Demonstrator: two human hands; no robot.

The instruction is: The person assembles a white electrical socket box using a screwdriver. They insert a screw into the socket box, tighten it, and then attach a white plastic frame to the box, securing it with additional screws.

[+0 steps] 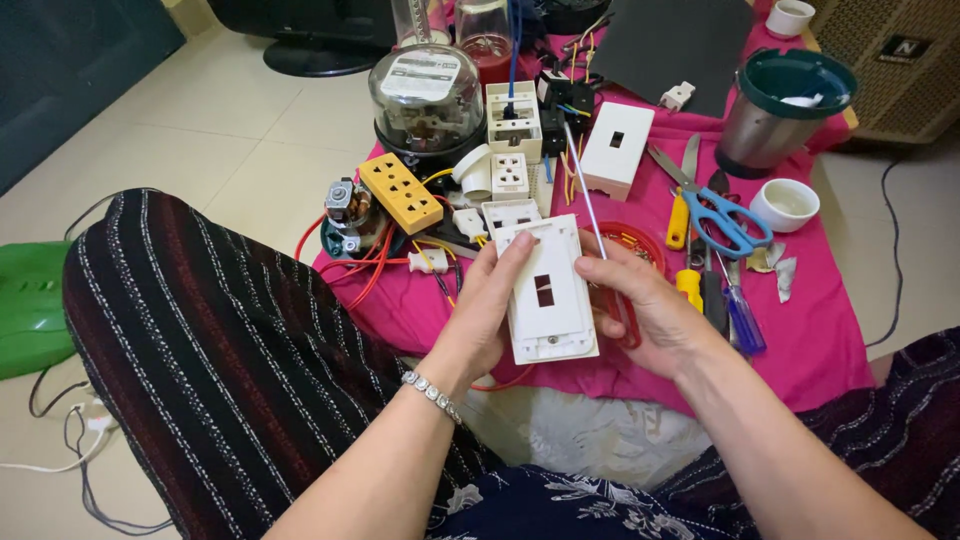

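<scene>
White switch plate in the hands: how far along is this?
Done: nothing visibly fitted; the white switch plate shows an empty slot. In hand: left hand holds the plate, right hand holds a red-handled screwdriver beside it. Left: other parts, like the yellow socket strip, lie loose on the pink cloth.

Bare pink cloth lies open at 4 o'clock; scissors, screwdrivers and sockets crowd 12 to 2 o'clock.

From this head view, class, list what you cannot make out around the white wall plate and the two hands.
- White wall plate: its underside faces away; left hand covers its left edge.
- Red-handled screwdriver: handle partly hidden by right hand.
- Blue scissors: blade tips blurred among tools.
- Glass meter: dial too small.
</scene>
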